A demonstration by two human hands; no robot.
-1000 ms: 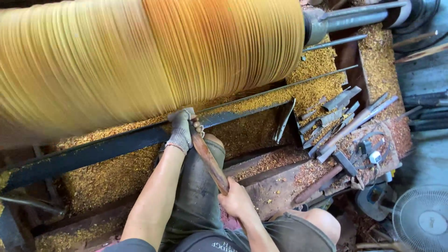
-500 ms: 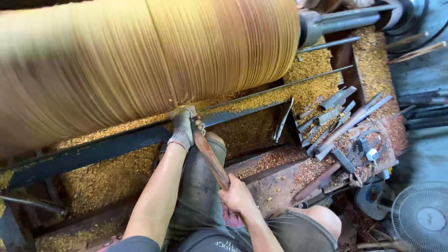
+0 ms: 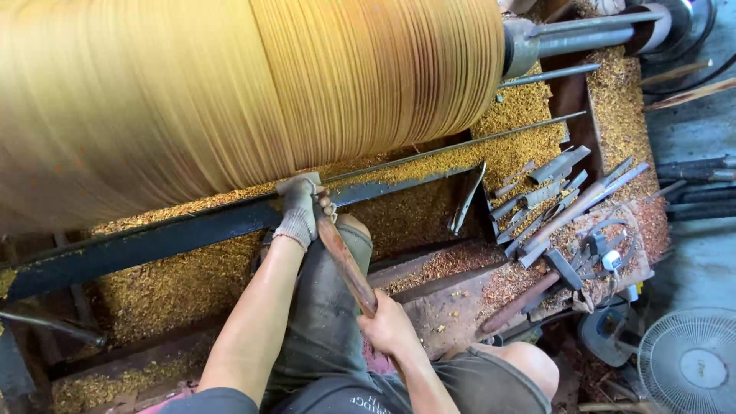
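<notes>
A huge yellow wooden cylinder (image 3: pixel 253 92) spins on a lathe and fills the upper left. A dark metal tool rest bar (image 3: pixel 153 241) runs below it. My left hand (image 3: pixel 300 208), in a grey glove, grips the front of a turning chisel on that bar, right under the wood. The chisel's brown wooden handle (image 3: pixel 346 264) slants back toward me. My right hand (image 3: pixel 389 328), bare, holds the handle's rear end above my raised knee (image 3: pixel 354 230).
Yellow wood shavings (image 3: pixel 506 130) cover the lathe bed. Several spare metal chisels and tools (image 3: pixel 552 199) lie on a shelf at the right. The lathe's steel shaft (image 3: pixel 583 31) is top right. A white fan (image 3: pixel 690 360) stands bottom right.
The view has shifted slightly. Both hands keep their grip on the chisel at the tool rest; the wood keeps spinning.
</notes>
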